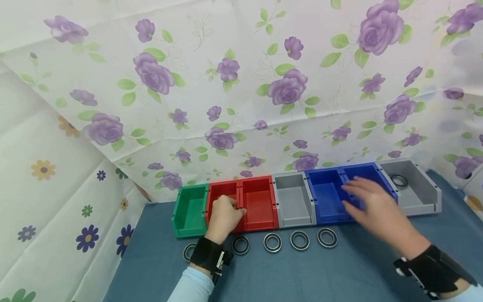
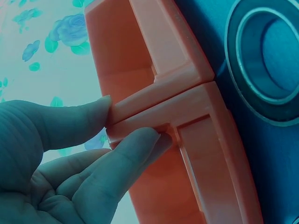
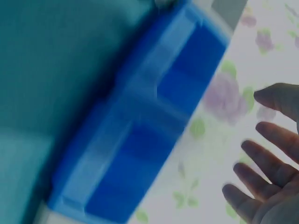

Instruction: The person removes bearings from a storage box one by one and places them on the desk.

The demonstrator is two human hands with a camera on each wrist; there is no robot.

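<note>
head view first: we see a row of bins along the back of the blue worktop [image 1: 339,272], running green, two red, grey, two blue, grey. our left hand [image 1: 223,218] pinches the wall where the two red bins [image 1: 241,203] meet, and our right hand [image 1: 371,205] hovers with fingers spread and holding nothing over the blue bins [image 1: 328,193]. bearing rings [image 1: 299,240] lie in a line just in front of the bins, and one ring [image 1: 399,180] sits inside the far grey bin [image 1: 419,188].

left wrist view: our thumb and fingers [image 2: 135,144] grip the joined red bins [image 2: 187,107] at their rims, with a ring [image 2: 266,60] just beside.

right wrist view: blurred; our right hand [image 3: 271,158] is released, apart from the blue bins [image 3: 154,121].

we judge we are steadying the row, with rings not yet sorted; the next move calls for a clean pinch on one ring.
</note>
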